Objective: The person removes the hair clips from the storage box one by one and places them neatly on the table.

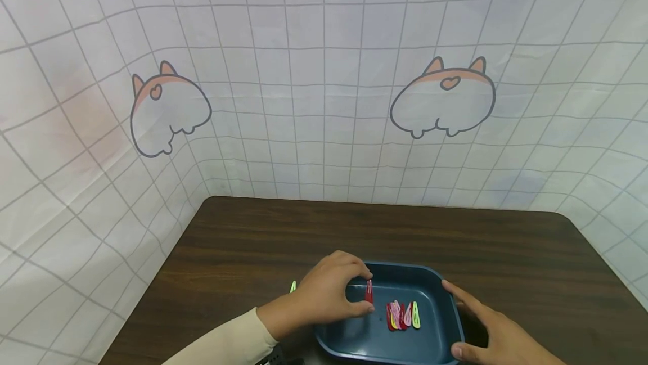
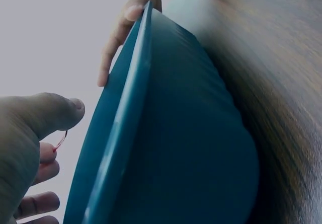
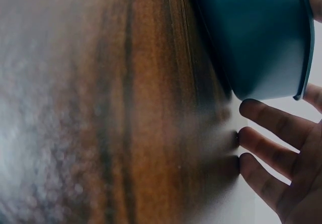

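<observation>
A dark blue tray [image 1: 430, 280] stands on the brown table near its front edge. My left hand [image 1: 329, 292] is over the tray's left rim and pinches a red hair clip [image 1: 369, 292] between thumb and fingers; the left wrist view shows only the clip's tip [image 2: 60, 141] by the thumb. Several clips, red, pink and yellow-green [image 1: 402, 315], lie side by side on the tray floor. My right hand [image 1: 486, 325] rests with straight fingers against the tray's right rim, thumb at the near corner. The right wrist view shows spread fingers [image 3: 271, 156] beside the tray wall [image 3: 251, 32].
A small green clip [image 1: 292, 287] lies on the table left of my left hand. White grid-patterned cloth walls enclose the table [image 1: 354, 230] on the back and both sides. The table's dark wood top stretches behind the tray.
</observation>
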The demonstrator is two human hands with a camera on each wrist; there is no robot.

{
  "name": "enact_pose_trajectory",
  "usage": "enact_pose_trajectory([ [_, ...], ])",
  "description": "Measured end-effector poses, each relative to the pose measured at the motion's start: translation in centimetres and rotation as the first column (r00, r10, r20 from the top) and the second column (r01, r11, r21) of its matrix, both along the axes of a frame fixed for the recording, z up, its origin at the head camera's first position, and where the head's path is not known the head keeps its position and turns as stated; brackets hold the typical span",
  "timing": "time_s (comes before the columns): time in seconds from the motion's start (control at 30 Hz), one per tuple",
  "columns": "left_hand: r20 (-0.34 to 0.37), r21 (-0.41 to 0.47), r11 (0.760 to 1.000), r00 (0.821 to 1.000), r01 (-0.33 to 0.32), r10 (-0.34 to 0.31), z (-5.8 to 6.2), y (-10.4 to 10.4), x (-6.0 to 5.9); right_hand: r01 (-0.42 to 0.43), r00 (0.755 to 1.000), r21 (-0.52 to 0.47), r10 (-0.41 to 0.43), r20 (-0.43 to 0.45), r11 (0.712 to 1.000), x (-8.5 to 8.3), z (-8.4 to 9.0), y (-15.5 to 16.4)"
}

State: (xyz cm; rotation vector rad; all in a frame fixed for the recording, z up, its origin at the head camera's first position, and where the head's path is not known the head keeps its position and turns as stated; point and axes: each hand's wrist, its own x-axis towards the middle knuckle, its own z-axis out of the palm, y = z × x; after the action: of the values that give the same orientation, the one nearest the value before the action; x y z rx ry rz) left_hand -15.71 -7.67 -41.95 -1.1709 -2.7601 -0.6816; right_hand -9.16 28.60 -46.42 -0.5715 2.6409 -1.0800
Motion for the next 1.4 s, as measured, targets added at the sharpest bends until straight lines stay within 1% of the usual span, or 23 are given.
enact_pose_trajectory([
  [0.17, 0.013, 0.014, 1.000, 1.000, -0.025, 0.025, 0.2, -0.8, -0.1, -0.002, 1.000, -0.001, 0.002, 0.001, 1.000, 0.0, 0.1, 0.0],
  [0.33, 0.004, 0.034, 0.999, 0.999, -0.038, 0.038, 0.6, -1.5, -0.2, 0.002, 1.000, -0.005, -0.002, 0.005, 1.000, -0.1, 0.0, 0.0],
  [0.53, 0.032, 0.047, 0.997, 0.998, -0.057, 0.055, 0.8, -2.2, -0.1, 0.007, 1.000, -0.009, -0.007, 0.011, 1.000, -0.1, -0.1, 0.1],
  [0.73, 0.050, 0.047, 0.996, 0.996, -0.073, 0.070, 0.5, -3.1, -0.4, 0.019, 0.999, -0.012, -0.019, 0.041, 1.000, -0.1, 0.0, 0.0],
  [0.9, 0.055, 0.059, 0.995, 0.996, -0.075, 0.072, 0.3, -3.8, -0.6, 0.023, 0.999, 0.005, -0.023, 0.026, 1.000, -0.2, 0.0, -0.1],
  [1.13, 0.026, 0.062, 0.996, 0.998, -0.066, 0.065, -0.1, -4.9, -0.8, 0.015, 1.000, 0.011, -0.016, 0.013, 1.000, -0.1, 0.1, -0.2],
  [1.4, 0.043, 0.061, 0.994, 0.995, -0.094, 0.092, -0.4, -6.2, -0.8, 0.015, 1.000, 0.013, -0.015, 0.009, 1.000, 0.1, 0.2, -0.3],
])
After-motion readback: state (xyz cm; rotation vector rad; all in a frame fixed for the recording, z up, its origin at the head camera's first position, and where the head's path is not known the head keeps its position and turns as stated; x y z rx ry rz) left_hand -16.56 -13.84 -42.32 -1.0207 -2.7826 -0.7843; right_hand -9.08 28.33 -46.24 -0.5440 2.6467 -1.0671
